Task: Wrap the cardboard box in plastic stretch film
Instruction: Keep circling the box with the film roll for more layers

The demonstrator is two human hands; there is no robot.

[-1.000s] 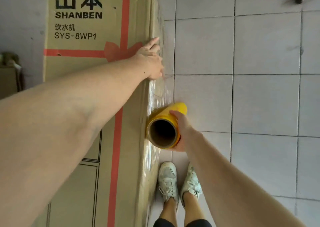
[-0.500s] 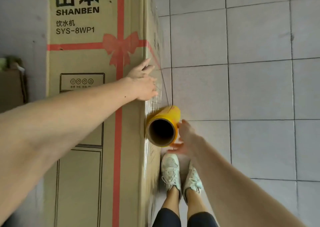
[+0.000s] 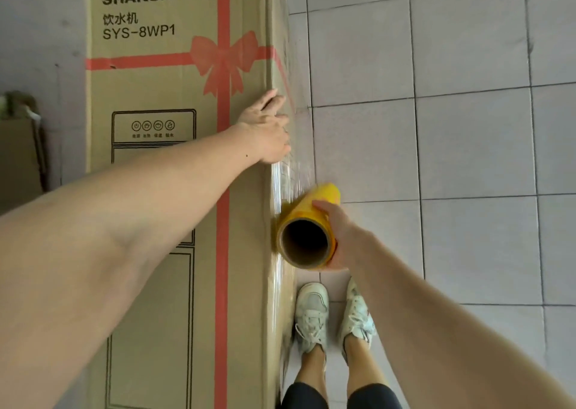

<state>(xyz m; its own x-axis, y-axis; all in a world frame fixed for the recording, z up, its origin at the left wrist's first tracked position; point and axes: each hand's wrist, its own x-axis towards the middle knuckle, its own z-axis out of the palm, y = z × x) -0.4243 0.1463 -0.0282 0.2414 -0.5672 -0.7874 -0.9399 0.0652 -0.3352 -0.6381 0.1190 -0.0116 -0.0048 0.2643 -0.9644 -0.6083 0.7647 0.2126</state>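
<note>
The tall cardboard box (image 3: 174,190) stands upright on the tiled floor (image 3: 467,128), printed with SHANBEN and a red bow (image 3: 224,62); left of the box sits a smaller brown carton (image 3: 18,159); the left hand (image 3: 268,131) lies flat at the box's right edge, fingers extended, pressing clear stretch film (image 3: 286,178) against the cardboard; just right of the box, touching its corner, the right hand (image 3: 343,237) grips the yellow film roll (image 3: 307,234), fingers curled round it; white sneakers (image 3: 333,315) stand below the roll, beside the box.
</note>
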